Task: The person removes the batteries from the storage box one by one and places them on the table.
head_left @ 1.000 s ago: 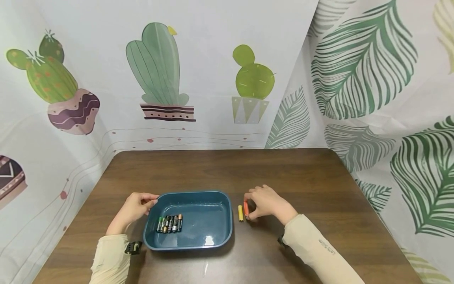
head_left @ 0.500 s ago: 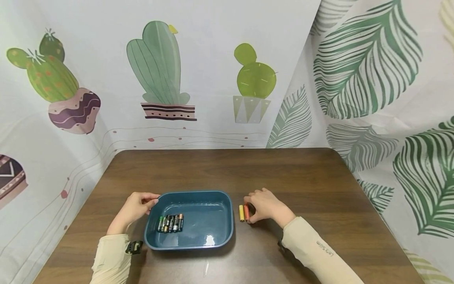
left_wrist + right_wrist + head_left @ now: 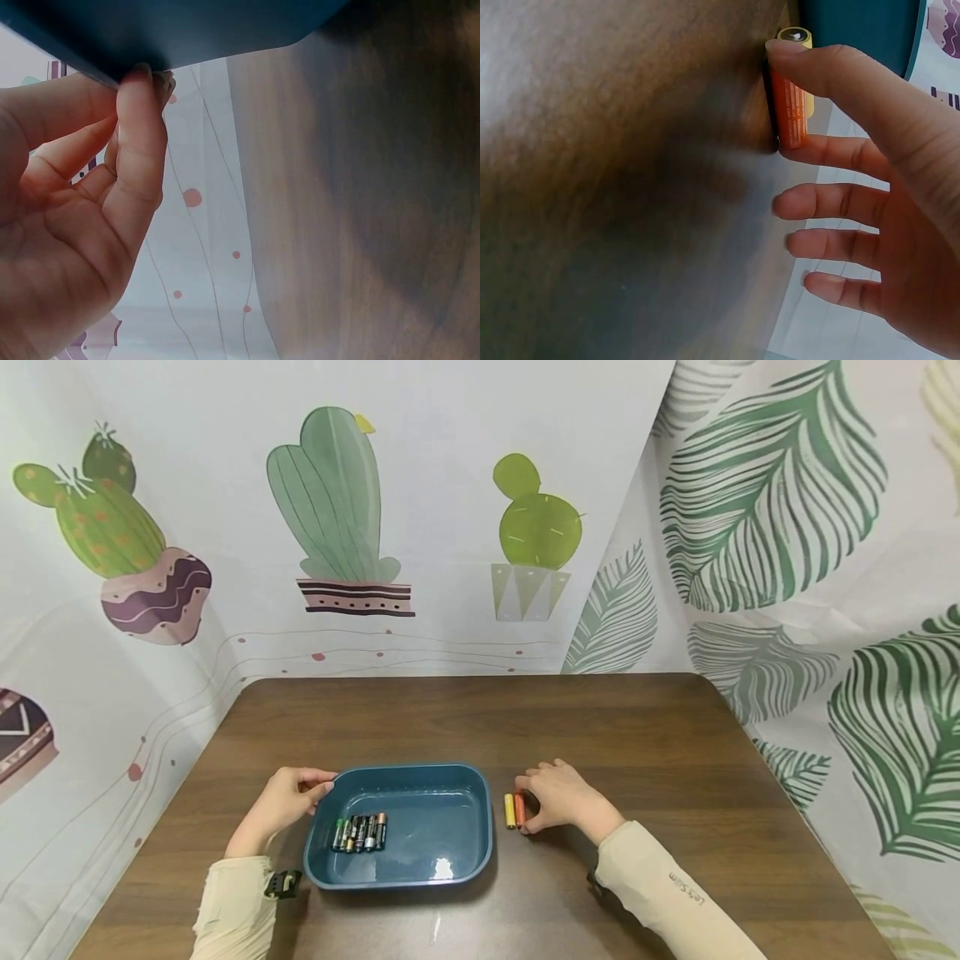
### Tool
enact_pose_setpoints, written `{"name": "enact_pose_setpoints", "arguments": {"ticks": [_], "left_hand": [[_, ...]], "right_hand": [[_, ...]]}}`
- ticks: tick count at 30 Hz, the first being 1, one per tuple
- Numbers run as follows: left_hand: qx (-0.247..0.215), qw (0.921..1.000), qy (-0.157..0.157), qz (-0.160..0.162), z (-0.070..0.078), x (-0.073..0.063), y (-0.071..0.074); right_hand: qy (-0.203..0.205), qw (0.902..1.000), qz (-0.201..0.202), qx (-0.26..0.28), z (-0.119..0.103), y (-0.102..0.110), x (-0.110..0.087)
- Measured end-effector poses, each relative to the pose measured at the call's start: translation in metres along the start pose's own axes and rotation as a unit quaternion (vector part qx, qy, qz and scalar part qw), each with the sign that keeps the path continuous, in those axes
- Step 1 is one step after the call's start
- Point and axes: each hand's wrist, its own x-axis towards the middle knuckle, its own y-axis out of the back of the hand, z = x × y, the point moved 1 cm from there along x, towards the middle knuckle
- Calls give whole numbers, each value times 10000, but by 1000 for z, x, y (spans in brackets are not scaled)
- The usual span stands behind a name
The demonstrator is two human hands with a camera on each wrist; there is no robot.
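Pinching orange battery point(image 3: 790, 111) beside yellow battery point(image 3: 509, 811)

place: indoor tabletop corner, room type unclear | brown table point(image 3: 450, 718) lay beneath left hand point(image 3: 281, 802) and right hand point(image 3: 562, 793) | cactus-print cloth point(image 3: 442, 518) hung beyond left hand, leaf-print cloth point(image 3: 772, 493) beyond right hand

In front of me I see a brown wood-grain surface point(image 3: 480, 718) with rounded far corners. Behind it I face a white backdrop point(image 3: 450, 468) printed with a tall green cactus point(image 3: 341, 502), a rounder lime-green cactus point(image 3: 540, 531) to its right, and an orange-spotted cactus point(image 3: 112, 531) farther left. On my right I see green and grey leaf prints point(image 3: 772, 485) on pale material.
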Motion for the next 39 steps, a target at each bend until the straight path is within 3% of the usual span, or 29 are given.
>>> {"name": "enact_pose_setpoints", "arguments": {"ticks": [25, 31, 39], "left_hand": [[7, 10000, 12, 0, 0, 1, 0], [-35, 10000, 46, 23, 2, 0, 1], [-5, 10000, 20, 13, 1, -1, 0]], "right_hand": [[-105, 9998, -160, 91, 0, 5, -2], [-152, 9997, -58, 168, 1, 20, 0], [12, 9987, 453, 238, -12, 53, 16]]}}
